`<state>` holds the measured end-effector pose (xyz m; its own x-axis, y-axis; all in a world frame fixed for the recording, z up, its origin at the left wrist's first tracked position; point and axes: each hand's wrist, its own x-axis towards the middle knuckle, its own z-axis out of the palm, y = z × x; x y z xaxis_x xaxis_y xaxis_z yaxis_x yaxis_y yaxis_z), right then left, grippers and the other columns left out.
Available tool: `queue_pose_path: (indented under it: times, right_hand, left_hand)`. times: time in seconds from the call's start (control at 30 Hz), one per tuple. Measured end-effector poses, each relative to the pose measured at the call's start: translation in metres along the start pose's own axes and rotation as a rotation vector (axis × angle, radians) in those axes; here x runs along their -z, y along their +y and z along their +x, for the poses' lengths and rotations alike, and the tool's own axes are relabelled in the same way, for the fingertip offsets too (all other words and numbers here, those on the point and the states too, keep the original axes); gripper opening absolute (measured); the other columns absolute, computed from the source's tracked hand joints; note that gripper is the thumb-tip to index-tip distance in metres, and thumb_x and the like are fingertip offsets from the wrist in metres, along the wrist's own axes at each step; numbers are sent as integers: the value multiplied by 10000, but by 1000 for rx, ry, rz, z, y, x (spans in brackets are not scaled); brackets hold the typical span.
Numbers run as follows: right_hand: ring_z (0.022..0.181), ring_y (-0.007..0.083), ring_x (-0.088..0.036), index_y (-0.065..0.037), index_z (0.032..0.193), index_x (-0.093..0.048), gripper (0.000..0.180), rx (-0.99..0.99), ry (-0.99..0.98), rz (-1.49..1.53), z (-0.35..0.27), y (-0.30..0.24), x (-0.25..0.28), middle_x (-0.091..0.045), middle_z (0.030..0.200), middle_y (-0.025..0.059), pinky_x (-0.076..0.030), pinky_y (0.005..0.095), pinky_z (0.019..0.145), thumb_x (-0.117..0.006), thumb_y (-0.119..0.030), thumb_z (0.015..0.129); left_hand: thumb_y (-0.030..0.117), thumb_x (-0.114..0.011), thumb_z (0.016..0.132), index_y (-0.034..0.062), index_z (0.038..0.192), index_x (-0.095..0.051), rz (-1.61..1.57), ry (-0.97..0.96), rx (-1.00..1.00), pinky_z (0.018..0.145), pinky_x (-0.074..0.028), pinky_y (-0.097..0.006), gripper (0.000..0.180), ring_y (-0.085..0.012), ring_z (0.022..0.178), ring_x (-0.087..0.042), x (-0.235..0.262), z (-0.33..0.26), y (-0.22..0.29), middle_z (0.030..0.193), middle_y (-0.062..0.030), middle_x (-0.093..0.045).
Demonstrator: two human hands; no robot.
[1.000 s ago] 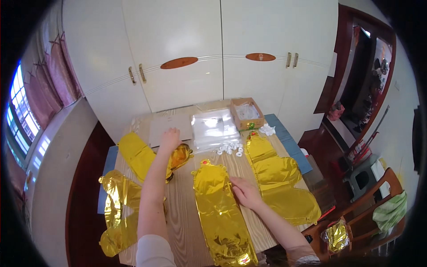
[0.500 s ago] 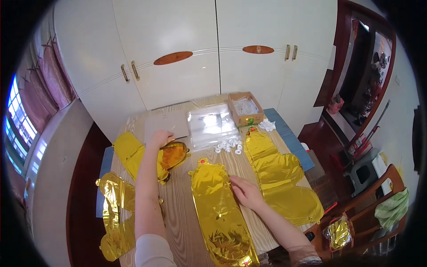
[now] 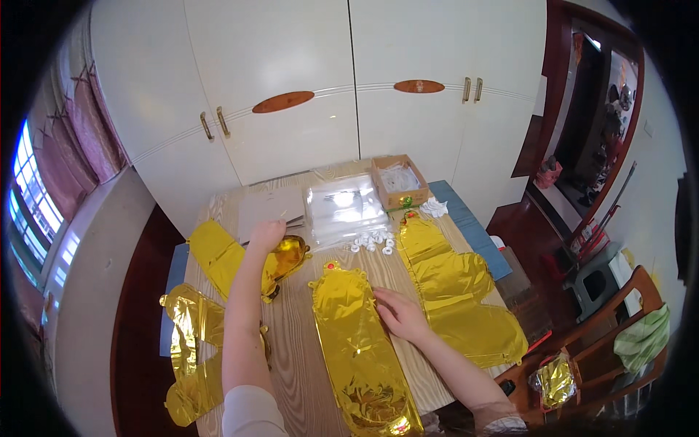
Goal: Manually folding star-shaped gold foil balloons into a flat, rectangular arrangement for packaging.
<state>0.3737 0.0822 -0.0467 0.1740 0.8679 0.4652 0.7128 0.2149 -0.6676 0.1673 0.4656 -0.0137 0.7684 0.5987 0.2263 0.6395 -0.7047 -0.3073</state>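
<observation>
the left hand (image 3: 266,234) has its fingers curled over the top of a small gold foil balloon (image 3: 285,256) at ten o'clock on the wooden table (image 3: 298,349), apparently gripping it. the right hand (image 3: 399,315) lies flat, fingers spread, pinning the right edge of a long gold foil balloon (image 3: 360,342) at the centre. more foil shapes (image 3: 459,298) lie at three o'clock, clear bags (image 3: 344,207) at twelve.

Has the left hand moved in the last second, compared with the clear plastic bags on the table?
Yes. The left hand pulled back from beside the clear bags toward the person, onto the small gold balloon.
</observation>
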Motion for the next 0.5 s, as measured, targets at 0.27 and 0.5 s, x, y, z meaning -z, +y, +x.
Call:
queue_pose_path:
  times: [0.27,0.5]
  right_hand:
    - [1115,307,-599,-68,1215,-599,355,-12,9,-11,-1,-1,2,-612,1259,130,-489,371,929,-605,-230,899]
    - [1130,309,-587,-71,1218,-595,362,31,12,-2,0,3,-1,-604,1261,134,-485,371,935,-614,-232,895]
  left_hand:
    - [138,-523,867,78,890,-616,64,59,-18,657,-548,-422,112,-288,770,-698,19,-17,10,807,-112,-704]
    - [290,-561,904,65,925,-638,-119,107,53,692,-542,-433,239,-302,822,-690,6,-18,20,850,-121,-696]
